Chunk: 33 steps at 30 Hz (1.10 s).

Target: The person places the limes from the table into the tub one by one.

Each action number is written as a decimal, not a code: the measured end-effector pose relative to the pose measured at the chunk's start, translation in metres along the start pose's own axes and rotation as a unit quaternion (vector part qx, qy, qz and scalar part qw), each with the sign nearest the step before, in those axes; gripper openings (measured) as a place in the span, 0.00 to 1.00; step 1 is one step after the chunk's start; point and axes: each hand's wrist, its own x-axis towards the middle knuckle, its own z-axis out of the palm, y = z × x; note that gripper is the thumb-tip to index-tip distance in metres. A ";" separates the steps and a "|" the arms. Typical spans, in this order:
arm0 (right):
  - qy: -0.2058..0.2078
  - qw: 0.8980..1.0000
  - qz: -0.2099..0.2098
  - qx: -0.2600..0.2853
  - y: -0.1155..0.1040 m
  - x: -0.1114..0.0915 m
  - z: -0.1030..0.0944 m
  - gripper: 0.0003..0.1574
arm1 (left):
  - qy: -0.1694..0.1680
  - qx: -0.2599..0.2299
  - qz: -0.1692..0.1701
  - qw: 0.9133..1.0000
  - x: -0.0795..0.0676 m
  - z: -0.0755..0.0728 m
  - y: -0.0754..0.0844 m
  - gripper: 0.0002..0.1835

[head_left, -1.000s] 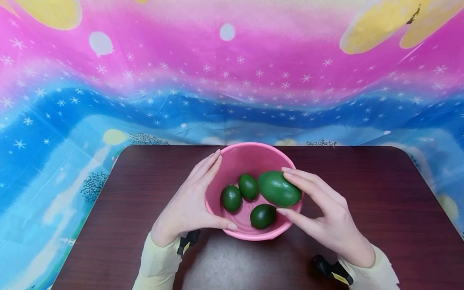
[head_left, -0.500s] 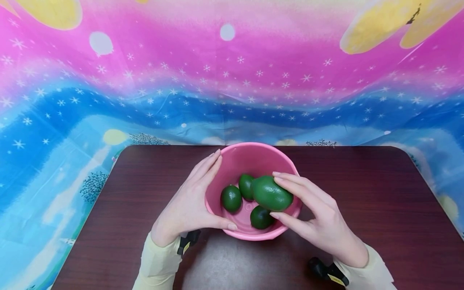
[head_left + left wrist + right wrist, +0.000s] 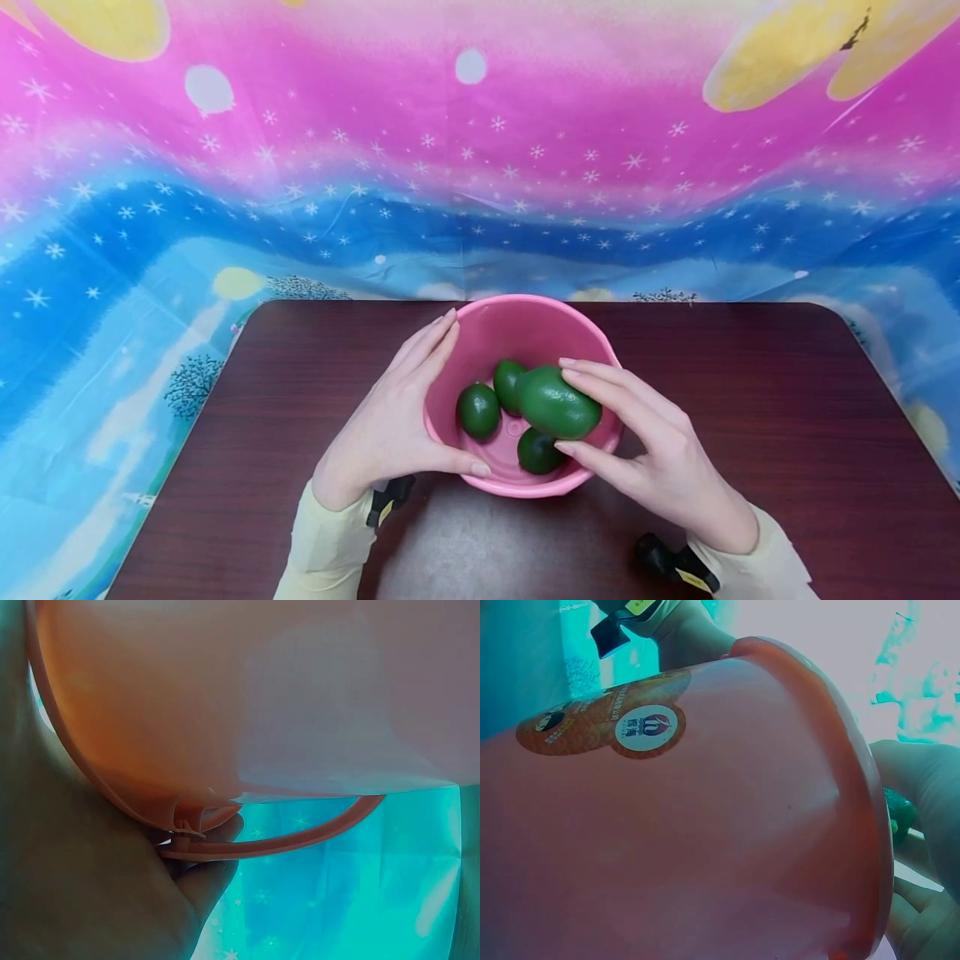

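In the head view a pink bucket (image 3: pixel 517 307) stands at the middle of the table with its mouth toward me. My left hand (image 3: pixel 390 417) grips its left rim, thumb along the near edge. In the left wrist view this hand lies by the joint of the bucket's handle (image 3: pixel 300 838). Between thumb and fingertips my right hand (image 3: pixel 660 442) holds a glossy green avocado (image 3: pixel 558 402) over the bucket's mouth. Three smaller-looking dark green avocados lie inside: one at left (image 3: pixel 478 411), one behind (image 3: pixel 508 385), and one in front (image 3: pixel 538 452), the last two partly hidden by the held avocado.
The dark brown table (image 3: pixel 787 417) has rounded far corners. A pink and blue snowflake cloth (image 3: pixel 525 167) hangs behind it. In the right wrist view an orange-brown sticker (image 3: pixel 562 731) with a round white label shows on the bucket's side.
My right hand has moved left and slightly toward me with the avocado, from the bucket's right rim to over its mouth. The left hand and bucket have stayed put.
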 end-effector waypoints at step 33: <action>-0.011 1.000 -0.004 0.011 0.002 -0.001 0.006 0.35 | 0.002 0.006 0.009 1.000 0.000 0.000 0.000 0.75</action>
